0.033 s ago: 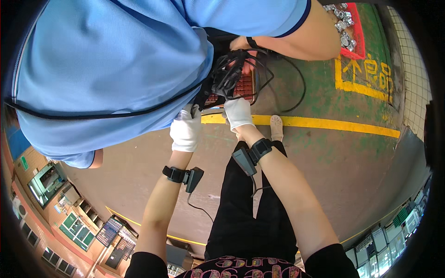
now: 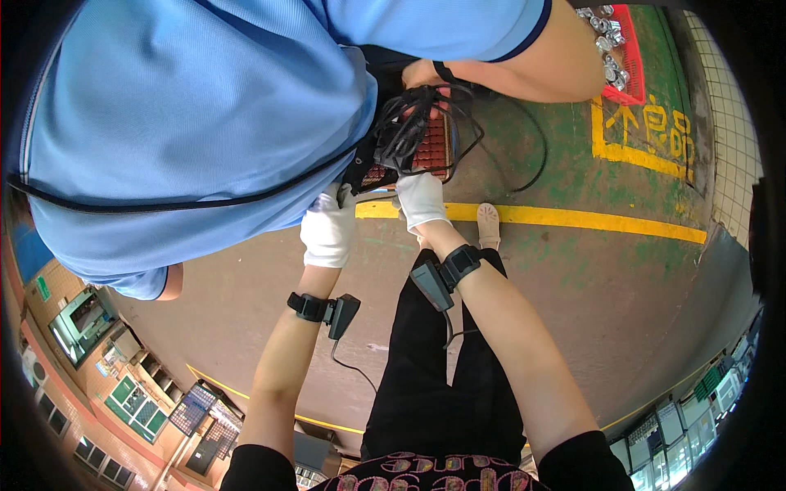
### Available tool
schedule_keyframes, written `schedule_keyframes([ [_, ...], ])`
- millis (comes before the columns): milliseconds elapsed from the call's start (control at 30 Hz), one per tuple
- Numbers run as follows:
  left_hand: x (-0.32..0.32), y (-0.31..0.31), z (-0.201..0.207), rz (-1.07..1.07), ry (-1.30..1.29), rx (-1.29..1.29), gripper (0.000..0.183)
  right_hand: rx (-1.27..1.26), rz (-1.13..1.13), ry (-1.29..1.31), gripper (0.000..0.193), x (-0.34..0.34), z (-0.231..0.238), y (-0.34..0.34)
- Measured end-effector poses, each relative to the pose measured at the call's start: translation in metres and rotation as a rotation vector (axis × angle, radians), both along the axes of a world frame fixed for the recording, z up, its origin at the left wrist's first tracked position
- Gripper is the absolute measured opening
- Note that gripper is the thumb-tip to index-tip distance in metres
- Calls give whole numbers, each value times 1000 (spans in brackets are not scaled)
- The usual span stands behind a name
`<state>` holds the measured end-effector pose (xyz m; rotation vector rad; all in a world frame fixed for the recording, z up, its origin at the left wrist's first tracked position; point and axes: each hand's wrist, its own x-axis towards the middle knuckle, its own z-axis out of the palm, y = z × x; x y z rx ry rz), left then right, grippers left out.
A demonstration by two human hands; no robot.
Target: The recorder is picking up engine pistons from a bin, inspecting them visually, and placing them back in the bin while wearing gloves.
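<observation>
My left hand (image 2: pixel 327 231), in a white glove, is closed beside the hem of a co-worker's blue shirt (image 2: pixel 205 123). My right hand (image 2: pixel 422 201), gloved alike, is closed at the near edge of a reddish-brown object with a ribbed grid surface (image 2: pixel 434 150). Both sets of fingertips are hidden, so what they grip cannot be made out. Just beyond them hangs a tangle of black cables (image 2: pixel 405 131), partly covering the grid surface. The co-worker's hand (image 2: pixel 422 75) is at the far side of this object.
The co-worker's body fills the upper left, close to my left hand. A red plastic basket (image 2: pixel 633 65) of shiny metal parts stands at the far right by a tiled wall (image 2: pixel 733 131). A yellow line (image 2: pixel 573 219) crosses the green and brown floor. Black wrist devices (image 2: pixel 442 274) trail thin cables.
The loose cable loop has swung slightly to the right, and the cable bundle has shifted. The co-worker's arm has moved a little. My hands stay in place.
</observation>
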<state>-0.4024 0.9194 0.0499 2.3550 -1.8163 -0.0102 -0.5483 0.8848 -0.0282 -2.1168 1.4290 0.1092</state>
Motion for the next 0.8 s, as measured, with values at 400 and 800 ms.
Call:
schedule_keyframes([
  [400, -16, -11, -20, -44, 121, -270, 10, 340, -864, -646, 30, -21, 42, -23],
  [800, -21, -9, -9, 43, 42, -120, 17, -275, -161, -220, 66, -12, 69, -93],
])
